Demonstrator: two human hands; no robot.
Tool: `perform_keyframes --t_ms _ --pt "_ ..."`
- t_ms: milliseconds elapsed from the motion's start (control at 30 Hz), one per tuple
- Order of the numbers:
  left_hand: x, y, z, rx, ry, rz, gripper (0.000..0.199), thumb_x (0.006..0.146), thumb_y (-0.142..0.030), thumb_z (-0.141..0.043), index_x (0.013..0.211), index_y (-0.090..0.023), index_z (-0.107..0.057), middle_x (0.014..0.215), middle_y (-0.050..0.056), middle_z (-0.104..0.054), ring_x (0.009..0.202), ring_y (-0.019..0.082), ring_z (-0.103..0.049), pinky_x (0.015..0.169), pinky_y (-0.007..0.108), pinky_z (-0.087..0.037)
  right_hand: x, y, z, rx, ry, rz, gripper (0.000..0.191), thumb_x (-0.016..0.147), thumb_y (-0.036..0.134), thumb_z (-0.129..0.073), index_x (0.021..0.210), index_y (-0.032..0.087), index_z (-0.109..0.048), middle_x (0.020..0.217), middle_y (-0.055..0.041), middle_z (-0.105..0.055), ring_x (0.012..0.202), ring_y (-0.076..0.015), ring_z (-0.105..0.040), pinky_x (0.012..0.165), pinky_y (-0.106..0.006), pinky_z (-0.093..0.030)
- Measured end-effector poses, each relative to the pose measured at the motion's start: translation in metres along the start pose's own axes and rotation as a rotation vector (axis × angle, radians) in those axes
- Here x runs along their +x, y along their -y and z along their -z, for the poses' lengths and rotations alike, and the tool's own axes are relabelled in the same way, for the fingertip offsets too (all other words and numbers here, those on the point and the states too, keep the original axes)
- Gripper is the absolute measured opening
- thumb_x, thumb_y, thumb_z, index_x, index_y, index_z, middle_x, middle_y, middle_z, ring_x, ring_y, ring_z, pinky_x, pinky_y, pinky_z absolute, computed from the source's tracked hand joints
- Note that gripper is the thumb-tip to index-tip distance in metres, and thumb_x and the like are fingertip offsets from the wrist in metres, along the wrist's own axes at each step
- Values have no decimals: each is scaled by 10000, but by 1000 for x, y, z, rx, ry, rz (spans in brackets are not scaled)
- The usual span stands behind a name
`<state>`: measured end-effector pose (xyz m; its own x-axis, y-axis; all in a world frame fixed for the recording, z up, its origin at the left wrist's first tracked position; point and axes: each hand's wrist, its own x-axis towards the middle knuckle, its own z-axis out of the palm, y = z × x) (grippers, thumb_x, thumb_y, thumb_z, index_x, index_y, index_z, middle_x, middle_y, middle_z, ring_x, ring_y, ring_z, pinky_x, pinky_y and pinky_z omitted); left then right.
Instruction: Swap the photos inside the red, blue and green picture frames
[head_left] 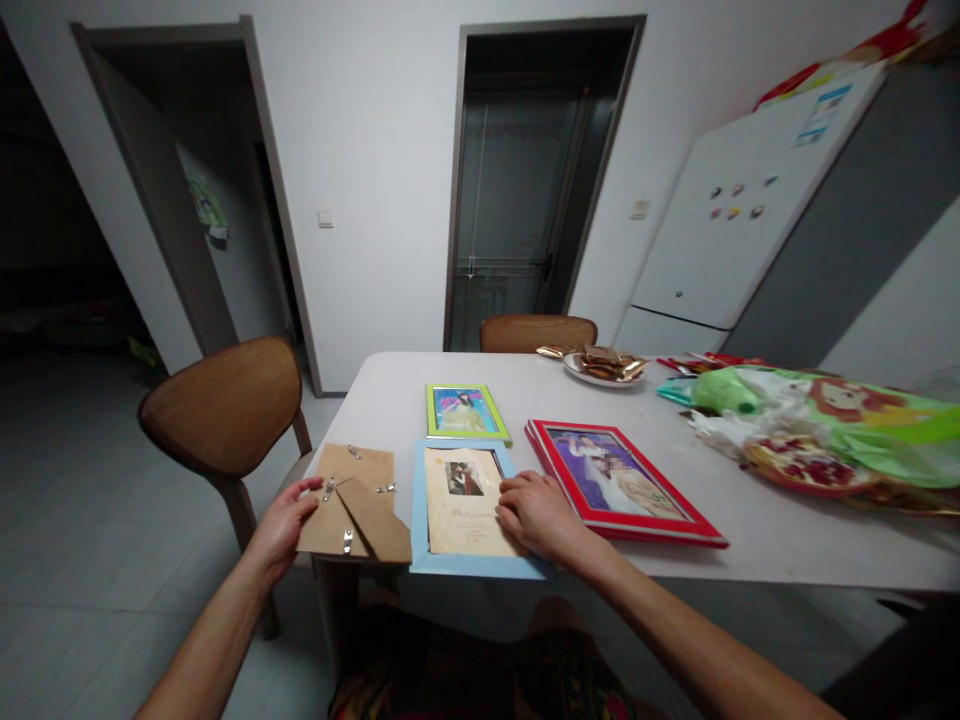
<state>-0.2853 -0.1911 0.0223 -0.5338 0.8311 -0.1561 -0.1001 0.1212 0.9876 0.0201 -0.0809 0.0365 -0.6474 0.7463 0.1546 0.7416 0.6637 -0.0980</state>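
My left hand (283, 532) is closed on the left edge of a brown frame backing board (371, 478), with its stand and metal clips facing up. Beside it, at the table's front edge, lies a light blue photo frame (480, 568). A cream printed sheet (459, 520) with a small picture sits within the blue border. Curled fingers of my right hand (536, 512) press together on the sheet's right edge; the fingertips are partly hidden. Right of that hand lies a red photo frame (626, 500), apparently stacked on another red one. A lime green photo frame (469, 412) lies behind the blue one.
On the white table (397, 385), a plate (606, 378) of wrapped snacks stands at the back. Green plastic bags (892, 420) and an opened pomegranate (802, 467) lie at the right. One wooden chair (225, 410) stands left, another chair (536, 331) behind.
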Motion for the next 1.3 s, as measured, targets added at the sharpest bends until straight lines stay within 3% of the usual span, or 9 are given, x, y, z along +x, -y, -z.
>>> perform_keyframes --t_ms 200,367,467,567,733,833,933,1100,1300 --pt "16 4 7 199 -46 -94 280 543 -228 -613 802 -168 -524 599 -17 -586 547 149 -558 505 225 -408 0 6 -7 -6 -89 -2 239 772 287 -414 788 179 -627 1023 -85 -559 964 -216 -440 800 -315 -287" --pt "11 1 3 408 -155 -212 269 545 -215 -622 804 -199 -554 823 30 -609 926 251 -530 796 335 -390 3 -3 -16 -15 -92 -228 327 749 329 -434 973 131 -566 993 -150 -544 900 -241 -496 750 -312 -343" --pt "-4 -1 -15 648 -177 -411 270 616 -219 -559 883 -190 -540 1041 67 -558 1081 259 -438 922 391 -303 7 -12 -19 44 -53 -328 443 725 274 -443 1130 96 -455 937 -160 -571 849 -241 -534 710 -309 -367" --pt "-28 3 -50 770 -45 -585 291 677 -205 -500 964 -161 -514 1183 105 -478 1132 229 -400 958 393 -286 14 -16 -19 168 -69 -376 497 679 209 -460 1154 64 -425 954 -172 -577 857 -240 -542 723 -303 -374" --pt "-65 14 -111 720 345 -651 346 707 -225 -518 1048 -170 -494 1186 108 -488 1109 210 -430 947 377 -327 15 -11 -2 925 -119 -621 591 639 182 -453 1213 96 -341 885 -106 -602 695 -176 -576 618 -269 -426" --pt "-73 13 -137 708 361 -662 444 692 -276 -559 1104 -150 -455 1192 128 -472 1114 231 -415 944 399 -330 9 2 15 1447 -131 -607 670 612 124 -424 1261 165 -262 806 -34 -609 560 -126 -561 550 -249 -439" --pt "-76 5 -154 713 313 -760 568 647 -284 -609 1153 -126 -404 1250 148 -403 1158 252 -350 964 421 -301 4 13 27 1610 -147 -571 728 583 88 -462 1270 191 -246 693 12 -595 485 -98 -522 534 -236 -437" --pt "-80 -16 -157 742 257 -964 481 648 -98 -512 1118 -155 -425 1091 90 -518 1032 213 -451 902 363 -375 6 8 22 1445 -100 -487 763 614 188 -555 1294 156 -211 620 19 -566 475 -106 -513 469 -221 -406" --pt "-59 -24 -102 592 -147 -741 363 711 -147 -442 1073 -166 -432 945 60 -568 846 180 -558 743 309 -453 10 -21 -3 589 -147 -492 568 658 203 -478 1204 61 -409 686 -59 -599 612 -153 -559 551 -233 -396"
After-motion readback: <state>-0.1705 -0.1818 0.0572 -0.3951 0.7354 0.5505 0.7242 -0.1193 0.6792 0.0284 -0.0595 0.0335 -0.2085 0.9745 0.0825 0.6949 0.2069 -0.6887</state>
